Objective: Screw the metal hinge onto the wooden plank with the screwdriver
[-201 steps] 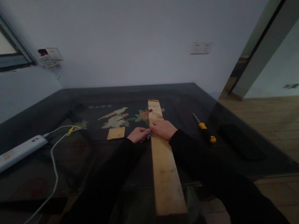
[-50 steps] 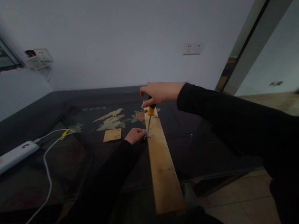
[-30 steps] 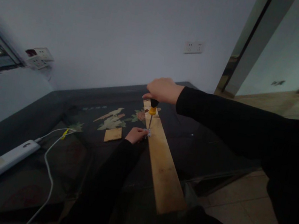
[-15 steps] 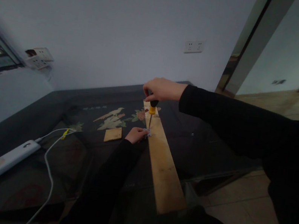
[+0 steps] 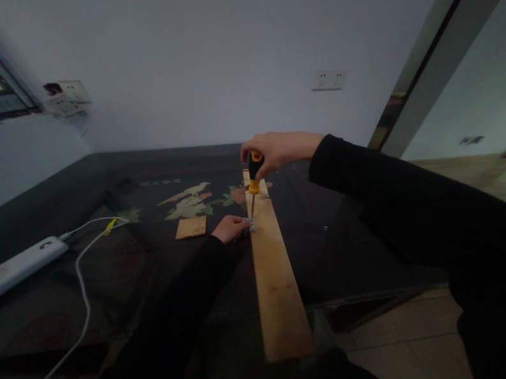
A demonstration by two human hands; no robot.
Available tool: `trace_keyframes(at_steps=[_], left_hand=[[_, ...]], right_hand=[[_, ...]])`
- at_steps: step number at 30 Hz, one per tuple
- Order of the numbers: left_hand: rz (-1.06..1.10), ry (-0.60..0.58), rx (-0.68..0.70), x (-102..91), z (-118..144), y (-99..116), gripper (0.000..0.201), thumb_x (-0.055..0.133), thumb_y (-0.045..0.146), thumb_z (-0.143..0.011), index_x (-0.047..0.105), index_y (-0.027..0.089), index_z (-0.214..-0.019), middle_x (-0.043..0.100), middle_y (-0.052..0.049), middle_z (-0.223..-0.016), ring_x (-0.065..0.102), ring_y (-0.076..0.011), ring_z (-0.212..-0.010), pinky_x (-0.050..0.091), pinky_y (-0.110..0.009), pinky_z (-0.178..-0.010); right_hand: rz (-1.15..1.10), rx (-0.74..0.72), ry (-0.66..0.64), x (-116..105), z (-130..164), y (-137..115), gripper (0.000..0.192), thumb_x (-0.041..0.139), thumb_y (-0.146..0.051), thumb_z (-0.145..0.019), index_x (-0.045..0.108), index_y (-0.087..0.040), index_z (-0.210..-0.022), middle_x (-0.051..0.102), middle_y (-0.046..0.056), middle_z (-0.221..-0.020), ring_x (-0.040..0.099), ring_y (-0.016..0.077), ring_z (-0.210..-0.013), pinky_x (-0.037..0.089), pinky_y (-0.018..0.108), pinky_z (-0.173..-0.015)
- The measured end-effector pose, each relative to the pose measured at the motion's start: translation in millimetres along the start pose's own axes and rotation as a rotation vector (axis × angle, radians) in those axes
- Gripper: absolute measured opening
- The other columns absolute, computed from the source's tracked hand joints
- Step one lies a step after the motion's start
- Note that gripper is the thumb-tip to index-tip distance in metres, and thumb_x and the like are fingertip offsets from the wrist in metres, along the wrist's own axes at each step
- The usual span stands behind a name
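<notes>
Head view: right hand (image 5: 275,147) clamped on screwdriver (image 5: 253,183), held upright, tip on small metal bracket (image 5: 248,224) at left edge of plank (image 5: 277,277). Left hand (image 5: 228,229) pinching bracket in place. Screw looks partly driven, not seated yet. Dark glass table (image 5: 62,196), power strip (image 5: 6,272) at left, wall socket (image 5: 329,79) behind.

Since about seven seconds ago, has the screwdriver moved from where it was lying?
Yes. The screwdriver has left the dark table right of the plank and now stands upright over the plank, held by the right hand.
</notes>
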State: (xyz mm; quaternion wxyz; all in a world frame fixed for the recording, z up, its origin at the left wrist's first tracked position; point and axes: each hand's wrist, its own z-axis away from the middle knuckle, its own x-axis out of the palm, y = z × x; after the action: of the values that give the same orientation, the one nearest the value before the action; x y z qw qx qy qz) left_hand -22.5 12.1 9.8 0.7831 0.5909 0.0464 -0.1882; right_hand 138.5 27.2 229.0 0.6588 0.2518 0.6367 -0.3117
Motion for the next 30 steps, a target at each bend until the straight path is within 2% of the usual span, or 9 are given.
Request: trace_keyframes(at_steps=[5, 8, 11, 13, 17, 20, 24, 27, 30], left_hand=[[0.016, 0.002, 0.002, 0.2, -0.2, -0.1, 0.025, 0.063, 0.026, -0.082, 0.054, 0.014, -0.061, 0.035, 0.009, -0.039, 0.029, -0.0037, -0.032, 0.02, -0.019, -0.037], [0.003, 0.006, 0.008, 0.4, -0.9, -0.5, 0.026, 0.063, 0.025, -0.082, 0.054, 0.014, -0.061, 0.034, 0.01, -0.039, 0.029, -0.0038, -0.033, 0.021, -0.019, -0.037], [-0.01, 0.008, 0.006, 0.1, -1.3, -0.7, 0.025, 0.062, 0.024, -0.083, 0.055, 0.014, -0.061, 0.033, 0.01, -0.038, 0.028, -0.004, -0.033, 0.02, -0.019, -0.037], [-0.013, 0.011, 0.003, -0.2, -1.1, -0.7, 0.025, 0.061, 0.025, -0.083, 0.055, 0.014, -0.061, 0.033, 0.01, -0.037, 0.028, -0.0042, -0.032, 0.02, -0.019, -0.037], [-0.032, 0.012, 0.013, -0.2, -0.3, 0.1, 0.026, 0.058, 0.023, -0.085, 0.054, 0.014, -0.06, 0.035, 0.009, -0.037, 0.029, -0.0044, -0.032, 0.021, -0.019, -0.037], [-0.047, 0.013, 0.017, 0.5, -0.3, 0.8, 0.028, 0.056, 0.022, -0.085, 0.053, 0.015, -0.059, 0.035, 0.009, -0.036, 0.029, -0.0044, -0.031, 0.022, -0.019, -0.036], [-0.049, 0.023, 0.028, 1.0, -1.0, 0.2, 0.027, 0.056, 0.021, -0.084, 0.053, 0.014, -0.058, 0.036, 0.008, -0.037, 0.029, -0.0044, -0.032, 0.022, -0.019, -0.037], [-0.034, 0.021, 0.027, 0.9, -1.0, -0.4, 0.025, 0.057, 0.021, -0.084, 0.054, 0.014, -0.06, 0.035, 0.009, -0.037, 0.029, -0.0046, -0.032, 0.021, -0.02, -0.037], [-0.017, 0.018, 0.023, 0.7, -0.5, -0.1, 0.026, 0.058, 0.022, -0.083, 0.053, 0.015, -0.059, 0.034, 0.009, -0.037, 0.029, -0.0045, -0.032, 0.021, -0.02, -0.037]], right_hand=[[-0.06, 0.119, 0.033, 3.0, 3.0, -6.5, 0.05, 0.061, -0.049, -0.083, 0.062, -0.009, -0.113, 0.066, 0.009, -0.086, 0.057, 0.011, -0.06, 0.042, 0.025, -0.059], [-0.137, 0.081, -0.034, 1.8, 2.8, -4.9, 0.044, 0.067, -0.04, -0.08, 0.063, -0.011, -0.112, 0.066, 0.006, -0.084, 0.056, 0.0096, -0.061, 0.043, 0.024, -0.059], [-0.193, 0.023, -0.096, 0.8, 1.5, -1.6, 0.055, 0.076, -0.036, -0.072, 0.06, -0.014, -0.119, 0.066, 0.005, -0.092, 0.057, 0.01, -0.068, 0.043, 0.023, -0.062], [-0.157, 0.037, -0.063, 2.9, 0.5, -0.8, 0.06, 0.075, -0.041, -0.072, 0.058, -0.014, -0.123, 0.066, 0.007, -0.096, 0.058, 0.0112, -0.071, 0.043, 0.023, -0.063], [-0.005, 0.119, 0.081, 8.6, -1.8, -2.1, 0.048, 0.06, -0.048, -0.083, 0.065, -0.008, -0.11, 0.066, 0.012, -0.09, 0.06, 0.0147, -0.069, 0.041, 0.028, -0.064], [-0.004, 0.031, 0.039, 6.5, -2.1, -3.6, 0.033, 0.065, -0.034, -0.082, 0.067, -0.011, -0.106, 0.067, 0.009, -0.091, 0.06, 0.0152, -0.075, 0.04, 0.027, -0.067], [-0.045, -0.042, -0.033, 3.3, -0.4, -6.1, 0.049, 0.072, -0.031, -0.075, 0.06, -0.013, -0.119, 0.066, 0.007, -0.098, 0.058, 0.0129, -0.077, 0.04, 0.025, -0.068], [-0.035, 0.043, 0.05, 7.4, -0.7, -7.7, 0.049, 0.064, -0.042, -0.082, 0.059, -0.01, -0.118, 0.066, 0.01, -0.095, 0.059, 0.0133, -0.072, 0.04, 0.026, -0.065], [-0.016, 0.048, 0.109, 10.1, -2.7, -6.8, 0.036, 0.059, -0.036, -0.086, 0.064, -0.01, -0.11, 0.067, 0.01, -0.09, 0.059, 0.0132, -0.071, 0.039, 0.026, -0.065]])
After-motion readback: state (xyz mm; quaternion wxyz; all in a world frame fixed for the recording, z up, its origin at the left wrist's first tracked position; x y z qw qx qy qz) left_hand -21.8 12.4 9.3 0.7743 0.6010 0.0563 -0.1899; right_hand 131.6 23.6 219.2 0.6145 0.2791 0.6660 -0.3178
